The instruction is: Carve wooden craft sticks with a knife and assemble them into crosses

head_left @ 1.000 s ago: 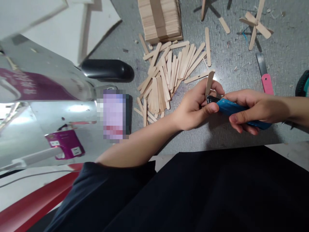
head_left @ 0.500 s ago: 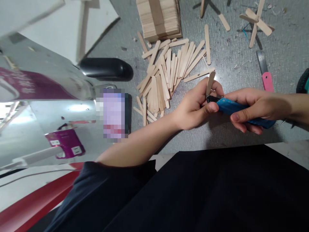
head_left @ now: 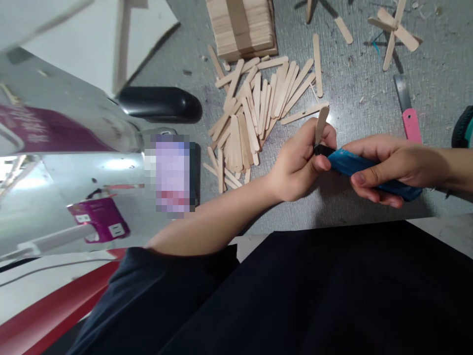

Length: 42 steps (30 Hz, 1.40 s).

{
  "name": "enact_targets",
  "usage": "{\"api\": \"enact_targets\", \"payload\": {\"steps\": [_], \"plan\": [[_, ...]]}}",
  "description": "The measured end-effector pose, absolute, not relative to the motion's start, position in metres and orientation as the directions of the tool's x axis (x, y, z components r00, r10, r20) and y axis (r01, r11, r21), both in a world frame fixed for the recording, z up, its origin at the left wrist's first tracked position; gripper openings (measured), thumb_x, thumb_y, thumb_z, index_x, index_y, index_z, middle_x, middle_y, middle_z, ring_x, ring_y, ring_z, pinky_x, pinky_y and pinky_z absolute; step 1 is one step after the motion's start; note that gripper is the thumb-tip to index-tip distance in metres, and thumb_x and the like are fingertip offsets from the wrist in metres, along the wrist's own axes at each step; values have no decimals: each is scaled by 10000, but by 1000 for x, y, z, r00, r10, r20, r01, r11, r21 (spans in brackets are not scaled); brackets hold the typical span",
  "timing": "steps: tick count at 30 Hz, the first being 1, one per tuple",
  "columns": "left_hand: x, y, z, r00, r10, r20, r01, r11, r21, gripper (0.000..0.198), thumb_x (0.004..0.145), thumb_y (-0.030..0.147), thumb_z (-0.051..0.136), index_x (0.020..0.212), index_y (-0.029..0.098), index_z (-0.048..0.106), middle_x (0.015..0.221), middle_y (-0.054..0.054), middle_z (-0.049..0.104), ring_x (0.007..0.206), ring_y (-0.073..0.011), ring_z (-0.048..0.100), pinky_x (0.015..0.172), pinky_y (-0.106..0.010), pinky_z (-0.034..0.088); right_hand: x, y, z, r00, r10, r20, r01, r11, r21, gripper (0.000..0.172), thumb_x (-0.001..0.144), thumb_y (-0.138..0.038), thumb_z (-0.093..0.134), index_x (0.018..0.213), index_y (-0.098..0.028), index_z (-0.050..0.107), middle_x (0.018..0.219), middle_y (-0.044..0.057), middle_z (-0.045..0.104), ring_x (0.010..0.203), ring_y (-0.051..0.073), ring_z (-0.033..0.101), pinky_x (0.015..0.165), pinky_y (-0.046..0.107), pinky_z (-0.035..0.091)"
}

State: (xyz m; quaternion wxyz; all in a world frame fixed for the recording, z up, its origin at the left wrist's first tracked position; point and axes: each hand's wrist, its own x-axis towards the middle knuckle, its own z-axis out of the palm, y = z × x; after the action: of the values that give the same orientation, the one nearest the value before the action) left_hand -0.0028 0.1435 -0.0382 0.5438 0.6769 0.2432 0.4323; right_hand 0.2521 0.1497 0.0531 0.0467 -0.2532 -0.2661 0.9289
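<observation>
Left hand [head_left: 299, 165]: closed round the lower end of a single craft stick [head_left: 321, 123], thumb pressed across the front, fingers curled behind. The stick stands near upright, its rounded top clear above the knuckles. Position: just right of the loose heap [head_left: 254, 113] of sticks, toward its near side, raised off the grey counter [head_left: 362, 88].

Right hand [head_left: 384, 165]: wrapped tight on a blue knife [head_left: 354, 165], forefinger laid along the top of the handle, other fingers curled under. The knife lies roughly level and points toward the heap. Its black front end meets the craft stick right at the left thumb. The blade is too small to make out. The two hands sit close together at that spot; cannot tell whether they touch.

Heap: several dozen flat wooden sticks, fanned and overlapping, lying on the counter.

- Beyond the heap: a neat stacked block [head_left: 242, 27] of the same sticks, its near edge just at the heap's farthest stragglers.
- Far right of the heap, well apart: a cross-shaped piece [head_left: 393, 32] built of sticks.
- Right of the heap, past the hands: a pink-handled tool [head_left: 408, 116] with a grey blade, lying flat.
- Left of the heap: a black rounded object [head_left: 158, 104], near but apart.
- Nearer than the heap: dark clothing fills the lower view.
</observation>
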Motion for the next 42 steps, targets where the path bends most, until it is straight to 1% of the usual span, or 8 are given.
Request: {"api": "enact_targets", "payload": {"steps": [5, 10, 13, 16, 25, 29, 35, 42], "plan": [[0, 137, -39, 490, 811, 319, -202, -251, 947, 599, 1143, 883, 616, 1321, 315, 685, 799, 26, 697, 625, -160, 673, 563, -324, 526, 250, 145, 56, -861, 242, -447, 18, -865, -502, 218, 1120, -264, 870, 1217, -194, 688, 773, -66, 718, 492, 87, 639, 436, 179, 505], [2, 135, -39, 497, 804, 327, -257, -224, 940, 574, 1156, 849, 635, 1360, 314, 674, 806, 26, 707, 586, -136, 665, 527, -296, 496, 249, 142, 60, -853, 247, -459, 15, -869, -495, 249, 1119, -304, 900, 1148, -194, 679, 772, -63, 714, 496, 80, 642, 439, 173, 496], [3, 132, -36, 485, 810, 331, -311, -194, 930, 512, 1164, 799, 676, 1320, 311, 673, 806, 35, 693, 590, -127, 666, 516, -279, 471, 249, 141, 63, -848, 253, -465, 21, -862, -506, 263, 1120, -311, 907, 1136, -192, 673, 774, -66, 710, 500, 74, 645, 446, 167, 500], [4, 129, -35, 462, 832, 307, -314, -170, 934, 536, 1150, 818, 685, 1290, 300, 666, 805, 39, 689, 595, -123, 660, 516, -278, 464, 248, 141, 64, -845, 262, -467, 18, -858, -513, 245, 1129, -289, 895, 1152, -191, 671, 775, -70, 709, 499, 72, 649, 451, 166, 507], [4, 132, -35, 501, 809, 307, -302, -169, 938, 576, 1142, 853, 659, 1341, 312, 660, 830, 32, 682, 597, -137, 701, 506, -280, 516, 248, 138, 64, -842, 266, -470, 8, -864, -503, 233, 1132, -278, 876, 1117, -199, 658, 772, -69, 708, 496, 78, 654, 454, 173, 518], [8, 130, -32, 479, 819, 316, -372, -137, 918, 501, 1151, 789, 705, 1299, 313, 658, 826, 38, 654, 617, -136, 702, 508, -268, 503, 247, 137, 66, -839, 264, -476, 5, -870, -492, 234, 1134, -285, 876, 1141, -202, 657, 776, -70, 708, 492, 73, 644, 453, 171, 508], [5, 134, -39, 501, 807, 313, -290, -185, 939, 526, 1162, 804, 673, 1399, 335, 643, 886, 19, 684, 643, -146, 704, 550, -283, 527, 247, 136, 66, -837, 285, -468, -17, -868, -497, 200, 1144, -276, 858, 1193, -204, 678, 780, -71, 704, 487, 78, 645, 463, 179, 517], [-8, 152, -58, 545, 766, 342, -197, -280, 940, 653, 1101, 865, 728, 1517, 378, 599, 960, 19, 666, 623, -125, 686, 583, -286, 552, 248, 143, 72, -811, 276, -516, 34, -858, -513, 222, 1117, -269, 876, 1107, -212, 661, 752, -67, 688, 478, 85, 632, 445, 182, 497]]}}
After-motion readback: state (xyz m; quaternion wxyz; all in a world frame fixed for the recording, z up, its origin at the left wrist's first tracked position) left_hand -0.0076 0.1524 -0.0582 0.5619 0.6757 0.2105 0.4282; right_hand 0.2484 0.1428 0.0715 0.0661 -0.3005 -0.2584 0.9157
